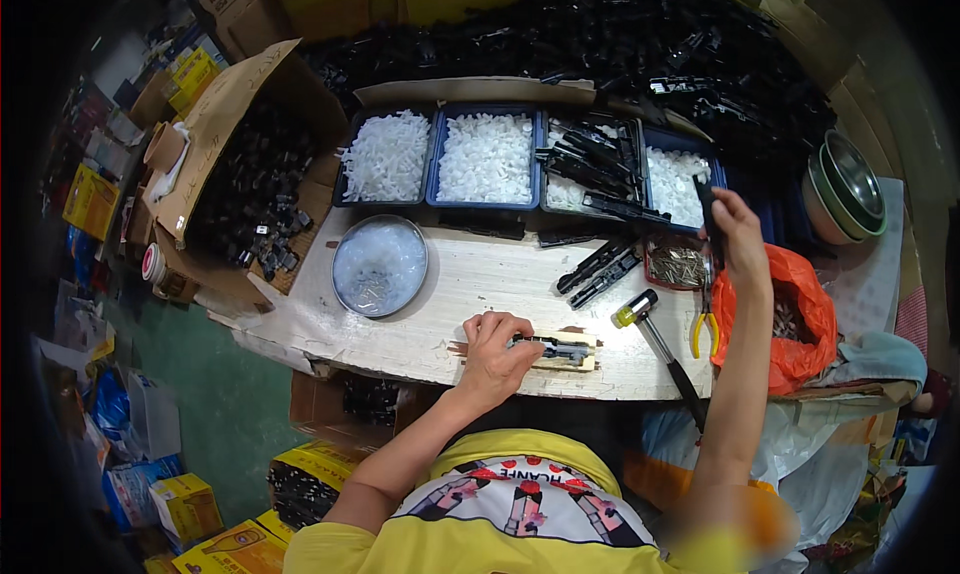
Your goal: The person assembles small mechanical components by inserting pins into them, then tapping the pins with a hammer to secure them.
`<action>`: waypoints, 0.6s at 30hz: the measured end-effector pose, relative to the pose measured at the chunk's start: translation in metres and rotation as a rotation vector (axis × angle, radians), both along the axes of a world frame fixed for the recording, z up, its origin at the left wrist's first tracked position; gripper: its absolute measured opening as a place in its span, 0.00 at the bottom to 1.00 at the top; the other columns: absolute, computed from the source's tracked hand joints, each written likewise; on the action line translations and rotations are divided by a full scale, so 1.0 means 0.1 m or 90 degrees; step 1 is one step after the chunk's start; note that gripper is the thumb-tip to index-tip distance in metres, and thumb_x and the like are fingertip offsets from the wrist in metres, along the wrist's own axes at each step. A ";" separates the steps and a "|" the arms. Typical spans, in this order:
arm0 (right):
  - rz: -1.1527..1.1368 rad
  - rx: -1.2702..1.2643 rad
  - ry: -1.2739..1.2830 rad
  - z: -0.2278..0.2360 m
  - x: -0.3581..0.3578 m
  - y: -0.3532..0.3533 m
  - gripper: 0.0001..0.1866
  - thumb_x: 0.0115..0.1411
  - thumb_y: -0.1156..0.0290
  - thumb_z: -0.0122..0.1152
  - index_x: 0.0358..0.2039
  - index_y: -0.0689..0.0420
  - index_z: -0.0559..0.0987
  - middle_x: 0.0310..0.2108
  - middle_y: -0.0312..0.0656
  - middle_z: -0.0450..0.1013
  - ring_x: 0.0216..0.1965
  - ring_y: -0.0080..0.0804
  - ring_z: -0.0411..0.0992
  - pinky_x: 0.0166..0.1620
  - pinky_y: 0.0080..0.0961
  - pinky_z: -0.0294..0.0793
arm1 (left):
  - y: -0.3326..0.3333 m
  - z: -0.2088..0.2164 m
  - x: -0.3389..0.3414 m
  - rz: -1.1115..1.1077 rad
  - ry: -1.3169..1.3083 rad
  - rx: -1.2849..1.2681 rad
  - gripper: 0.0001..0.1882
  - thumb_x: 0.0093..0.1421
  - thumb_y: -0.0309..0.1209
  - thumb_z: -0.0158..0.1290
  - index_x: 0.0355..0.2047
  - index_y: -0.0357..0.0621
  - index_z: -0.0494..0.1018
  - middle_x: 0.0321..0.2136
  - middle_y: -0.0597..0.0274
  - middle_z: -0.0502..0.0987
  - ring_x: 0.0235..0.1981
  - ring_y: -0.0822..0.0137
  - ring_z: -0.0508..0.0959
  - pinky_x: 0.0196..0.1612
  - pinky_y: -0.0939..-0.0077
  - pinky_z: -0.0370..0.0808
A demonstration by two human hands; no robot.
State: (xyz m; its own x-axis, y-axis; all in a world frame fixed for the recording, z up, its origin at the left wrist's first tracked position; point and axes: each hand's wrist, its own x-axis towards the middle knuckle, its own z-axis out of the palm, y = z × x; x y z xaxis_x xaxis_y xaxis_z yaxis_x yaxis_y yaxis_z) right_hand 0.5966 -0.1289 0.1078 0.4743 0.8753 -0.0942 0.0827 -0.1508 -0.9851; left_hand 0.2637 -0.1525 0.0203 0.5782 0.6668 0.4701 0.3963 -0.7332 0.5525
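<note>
My left hand (493, 356) is closed around one end of a dark grey, long narrow part (568, 351). That part lies in a pale yellow block (560, 364) at the front of the bench. Farther right, my right hand (742, 236) grips a slim black plastic piece (709, 212) beside the tray of white parts (677, 179). Just below this hand are pliers with yellow handles (706, 334) and a clear box of small metal pins (677, 264). A hammer (665, 352) with a yellow-and-black head lies between my hands, its handle toward me.
Blue trays of white plastic bits (486, 159) line the back, one topped with black strips (592, 164). A round metal bowl (380, 264) sits left, near a carton of black parts (250, 199). An orange bag (800, 319) and stacked bowls (848, 189) stand right. Black pieces heap behind.
</note>
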 end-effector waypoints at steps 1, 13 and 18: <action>0.035 -0.014 -0.032 -0.03 -0.10 -0.08 0.15 0.59 0.67 0.50 0.45 0.59 0.69 0.23 0.33 0.67 0.20 0.17 0.65 0.17 0.10 0.60 | 0.00 0.01 -0.01 0.004 -0.001 -0.001 0.07 0.43 0.27 0.57 0.26 0.49 0.75 0.31 0.67 0.70 0.37 0.66 0.67 0.41 0.69 0.55; 0.335 0.095 -0.645 -0.41 -1.72 -0.62 0.15 0.49 0.69 0.59 0.38 0.56 0.72 0.30 0.42 0.65 0.35 0.37 0.63 0.35 0.32 0.60 | -0.01 -0.03 -0.45 0.141 -0.152 -0.139 0.15 0.40 0.26 0.60 0.31 0.45 0.76 0.35 0.63 0.71 0.39 0.64 0.67 0.43 0.70 0.58; 0.381 0.100 -0.649 -0.49 -1.94 -0.61 0.17 0.46 0.71 0.61 0.39 0.56 0.72 0.33 0.40 0.64 0.36 0.34 0.61 0.38 0.32 0.55 | 0.02 -0.10 -0.49 0.152 -0.153 -0.150 0.16 0.39 0.28 0.61 0.33 0.45 0.76 0.36 0.63 0.71 0.40 0.64 0.67 0.44 0.70 0.58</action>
State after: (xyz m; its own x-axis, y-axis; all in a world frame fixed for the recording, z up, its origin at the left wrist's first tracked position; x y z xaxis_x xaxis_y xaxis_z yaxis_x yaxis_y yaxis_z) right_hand 0.4025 -0.1898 0.0588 -0.2189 0.9510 0.2181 0.8542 0.2949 -0.4283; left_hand 0.2151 -0.1508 0.0100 0.2863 0.8749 0.3906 0.3800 -0.4779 0.7920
